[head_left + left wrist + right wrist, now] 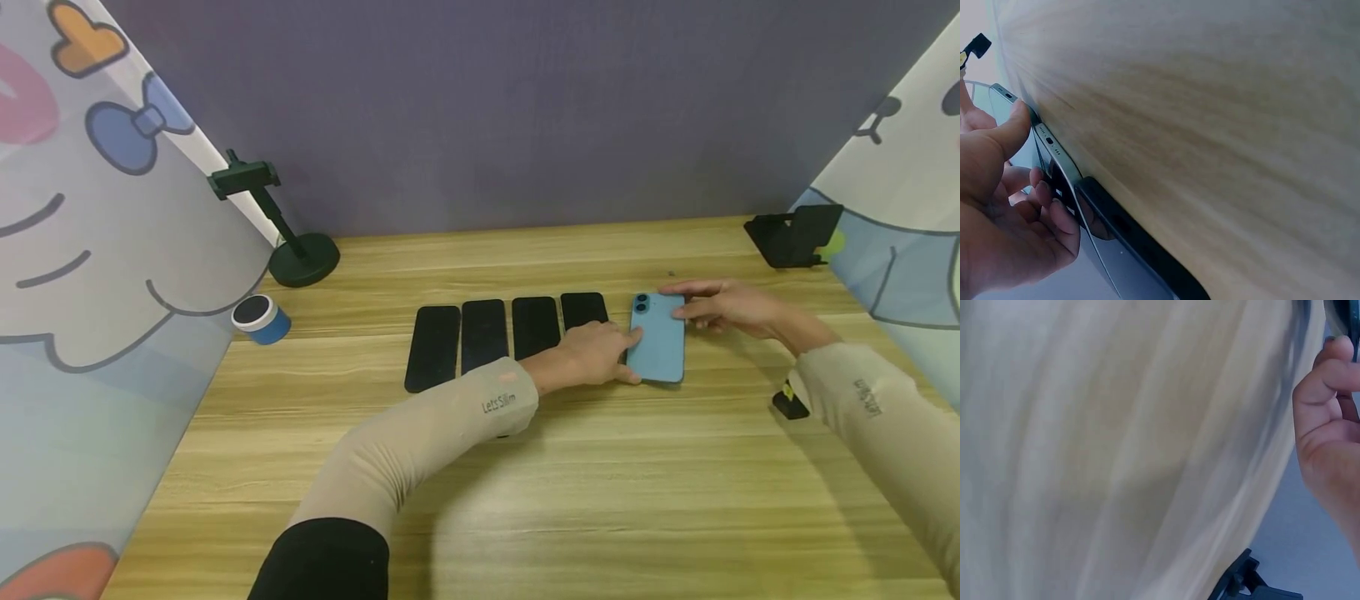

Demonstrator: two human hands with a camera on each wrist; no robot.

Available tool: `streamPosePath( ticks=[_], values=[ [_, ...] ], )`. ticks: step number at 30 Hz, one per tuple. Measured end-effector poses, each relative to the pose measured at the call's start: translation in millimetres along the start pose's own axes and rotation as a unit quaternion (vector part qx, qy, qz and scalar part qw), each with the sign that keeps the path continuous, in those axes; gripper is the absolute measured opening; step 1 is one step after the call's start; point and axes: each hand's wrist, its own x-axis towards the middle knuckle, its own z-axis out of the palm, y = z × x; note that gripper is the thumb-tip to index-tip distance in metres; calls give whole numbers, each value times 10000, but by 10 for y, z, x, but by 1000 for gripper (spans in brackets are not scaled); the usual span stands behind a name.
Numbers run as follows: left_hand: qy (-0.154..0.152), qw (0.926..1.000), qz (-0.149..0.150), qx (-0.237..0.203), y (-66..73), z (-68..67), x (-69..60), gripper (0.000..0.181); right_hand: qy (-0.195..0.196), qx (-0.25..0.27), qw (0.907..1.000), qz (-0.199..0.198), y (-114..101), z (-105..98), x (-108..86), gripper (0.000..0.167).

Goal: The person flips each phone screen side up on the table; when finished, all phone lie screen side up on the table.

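Note:
A light blue smartphone (657, 346) lies back up on the wooden table, its two camera lenses at the upper left corner. My left hand (592, 353) grips its left side; in the left wrist view the thumb (1017, 128) is at the phone's bottom edge, other fingers curled. At the upper right corner, my right hand (720, 305) holds the phone between thumb and fingers. In the right wrist view this hand (1332, 419) is partly cut off by the frame. Left of the blue phone, several dark-faced smartphones (432, 346) lie in a row, some partly covered by my left hand and sleeve.
A dark green phone stand (303, 258) rises at the back left, near a blue and white round tub (262, 319). At the back right is a black folding stand (797, 235). A small black and yellow object (789, 403) is beside my right sleeve. Grey panel behind.

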Motion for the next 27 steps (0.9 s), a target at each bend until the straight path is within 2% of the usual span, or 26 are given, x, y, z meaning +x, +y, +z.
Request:
streamPosePath(
  ticks=[9,18,23,27],
  values=[
    [-104,9999,89,-18,-21,-14,10,88,-162,-164,9996,180,-118,-32,-77,65],
    [-183,9996,137,-134,-26,-27,-5,87,-347,-298,9983,368,-217,-48,-76,66],
    [-188,9995,-55,-256,31,-42,-29,87,-418,-378,9966,602,-269,-51,-49,68],
    [24,9990,15,-455,122,-36,-61,88,-415,-335,9955,788,-299,-46,-32,68]
  ],
)
